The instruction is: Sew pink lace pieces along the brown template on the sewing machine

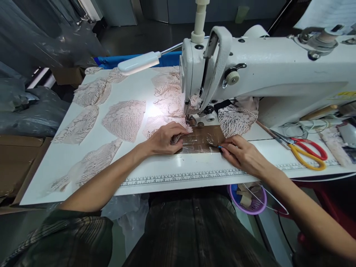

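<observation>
My left hand (168,138) pinches the edge of a pale pink lace piece (167,121) just in front of the presser foot (190,119) of a white sewing machine (191,70). The fingers are closed on the lace. Over a brown taped plate (201,135), my right hand (241,152) grips a thin, dark-tipped tool with a blue part (219,147). Its tip points left toward the lace, apart from it. Most of the tool is hidden in the fingers, so its kind is unclear. Another lace piece (236,120) lies behind the right hand, under the machine arm.
Several lace pieces (125,118) lie on the white table at the left. Scissors (303,150) with red and yellow handles rest at the right. A printed ruler (180,177) runs along the front edge. A purple basket (247,200) hangs below. A lamp (139,63) stands over the lace.
</observation>
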The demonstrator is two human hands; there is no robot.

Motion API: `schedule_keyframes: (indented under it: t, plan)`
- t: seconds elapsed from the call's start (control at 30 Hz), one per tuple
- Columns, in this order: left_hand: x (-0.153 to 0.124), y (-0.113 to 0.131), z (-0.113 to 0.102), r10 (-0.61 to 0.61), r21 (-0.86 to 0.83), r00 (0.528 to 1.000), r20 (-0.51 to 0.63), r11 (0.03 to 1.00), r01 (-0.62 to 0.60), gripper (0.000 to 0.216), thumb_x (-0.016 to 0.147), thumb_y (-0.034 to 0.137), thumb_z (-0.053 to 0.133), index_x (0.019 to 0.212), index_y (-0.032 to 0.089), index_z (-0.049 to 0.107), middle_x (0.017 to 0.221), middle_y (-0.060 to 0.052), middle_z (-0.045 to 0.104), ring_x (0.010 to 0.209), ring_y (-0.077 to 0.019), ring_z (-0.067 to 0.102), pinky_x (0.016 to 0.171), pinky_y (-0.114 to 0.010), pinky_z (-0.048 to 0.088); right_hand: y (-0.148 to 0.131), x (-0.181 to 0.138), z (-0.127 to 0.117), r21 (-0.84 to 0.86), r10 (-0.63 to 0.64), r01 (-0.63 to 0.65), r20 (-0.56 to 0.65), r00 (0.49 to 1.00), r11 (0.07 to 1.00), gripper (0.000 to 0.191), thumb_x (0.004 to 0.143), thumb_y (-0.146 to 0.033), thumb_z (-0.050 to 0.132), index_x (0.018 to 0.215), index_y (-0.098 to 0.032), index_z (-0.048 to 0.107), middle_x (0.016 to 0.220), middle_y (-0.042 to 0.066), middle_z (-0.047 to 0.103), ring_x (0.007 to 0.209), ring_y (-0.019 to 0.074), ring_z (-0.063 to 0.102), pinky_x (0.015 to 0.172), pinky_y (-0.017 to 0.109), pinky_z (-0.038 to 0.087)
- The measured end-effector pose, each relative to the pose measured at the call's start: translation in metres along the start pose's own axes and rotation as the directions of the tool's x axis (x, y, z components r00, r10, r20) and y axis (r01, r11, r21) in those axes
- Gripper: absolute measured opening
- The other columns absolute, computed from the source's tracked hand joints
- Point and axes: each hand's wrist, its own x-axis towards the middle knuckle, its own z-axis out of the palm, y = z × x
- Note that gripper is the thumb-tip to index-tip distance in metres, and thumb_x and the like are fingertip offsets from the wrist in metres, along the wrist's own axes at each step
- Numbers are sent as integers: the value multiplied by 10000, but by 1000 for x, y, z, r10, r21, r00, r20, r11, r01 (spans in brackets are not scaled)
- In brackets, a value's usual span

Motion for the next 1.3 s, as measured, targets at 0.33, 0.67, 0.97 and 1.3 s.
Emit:
schedule_keyframes:
  t: [0.33, 0.67, 0.97, 1.3]
  plan:
    - [6, -1, 3, -571, -590, 821, -22, 670, 450, 450, 775, 396, 771, 1081, 174, 528, 835, -37, 735, 809, -157, 701, 801, -311, 549, -26, 59, 21, 231, 259, -263, 50, 965, 937, 258, 968, -411, 431, 1060, -179, 496, 849, 73, 696, 644, 182, 626, 553, 273, 425]
    - [14, -5, -12, -631, -647, 764, 131, 529, 549, 431, 737, 242, 768, 1077, 149, 520, 775, -6, 728, 711, -121, 674, 692, -257, 524, -16, 98, 39, -235, 214, -196, 53, 975, 952, 529, 1027, -472, 229, 1125, -166, 650, 902, 102, 739, 654, 214, 624, 531, 306, 255]
    - [13, -9, -9, -615, -597, 778, 130, 577, 557, 422, 771, 190, 705, 1136, 124, 504, 756, -3, 708, 631, -108, 643, 613, -251, 506, -23, 111, 43, -276, 312, -263, 150, 938, 925, 514, 1013, -512, 291, 1169, -161, 633, 864, 107, 729, 662, 230, 633, 533, 293, 240]
    - [12, -8, -8, -594, -599, 794, 128, 592, 539, 465, 767, 149, 706, 1166, 118, 468, 799, -37, 725, 689, -126, 675, 654, -257, 523, -28, 117, 43, -264, 253, -211, 138, 958, 941, 465, 1013, -493, 317, 1047, -161, 640, 943, 115, 718, 697, 229, 620, 531, 298, 229]
